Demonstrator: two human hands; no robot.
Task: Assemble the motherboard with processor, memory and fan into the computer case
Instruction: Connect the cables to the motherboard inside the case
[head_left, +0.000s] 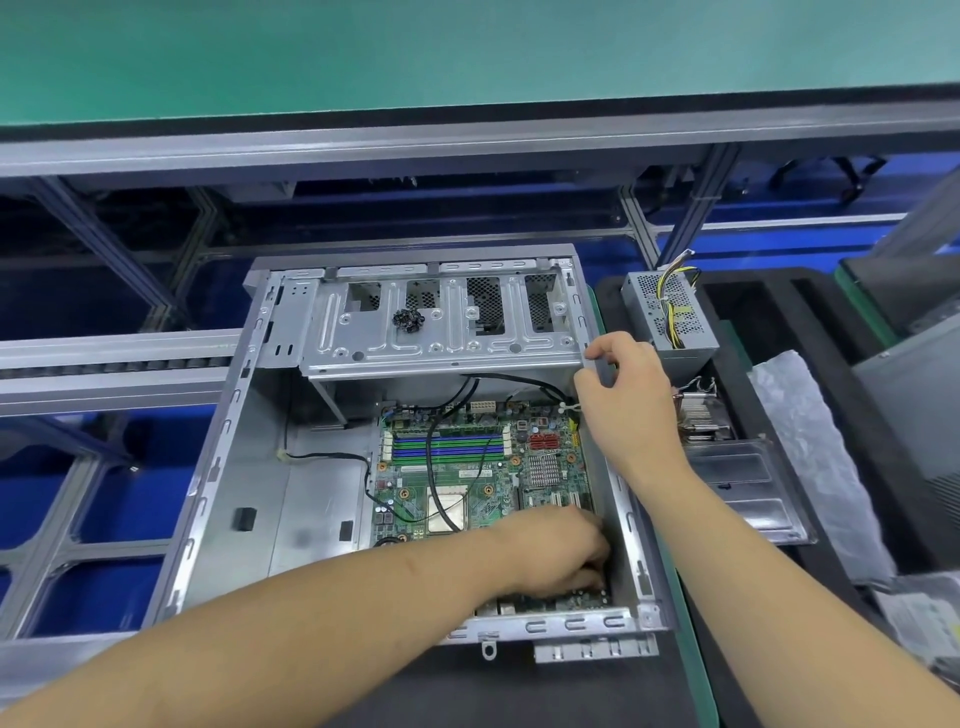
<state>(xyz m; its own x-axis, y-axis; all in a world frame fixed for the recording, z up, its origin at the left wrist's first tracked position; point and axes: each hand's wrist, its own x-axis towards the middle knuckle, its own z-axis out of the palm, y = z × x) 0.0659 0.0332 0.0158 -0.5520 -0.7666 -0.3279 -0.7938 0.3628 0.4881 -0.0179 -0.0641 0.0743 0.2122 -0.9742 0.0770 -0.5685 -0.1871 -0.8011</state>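
- Nearest to us, our two forearms reach forward over the near rim of the computer case (218, 467), which lies open on its side on the worktop (691, 670)
- Our left hand (558, 553) is down inside the case at the near right corner of the motherboard (467, 483), fingers curled against the board's edge; whether they pinch the board or only press on it we cannot tell
- Our right hand (626, 395) sits further off, at the case's right wall, thumb and fingers curled round the end of the drive cage (441, 322) rail
- We see the motherboard lying flat in the case's right half, its long axis running away from us, with the processor (447, 512) bare and the memory slots (447, 447) beyond it
- We judge the left hand nearer the board's seat, so nudging it home falls to that hand
- Black cables (434, 457) trail across the board and over the processor and could snag or get trapped
- Beside the case on the right stand a power supply (670, 312), a heatsink fan (701, 415) and a clear tray (748, 488), all well clear of the board
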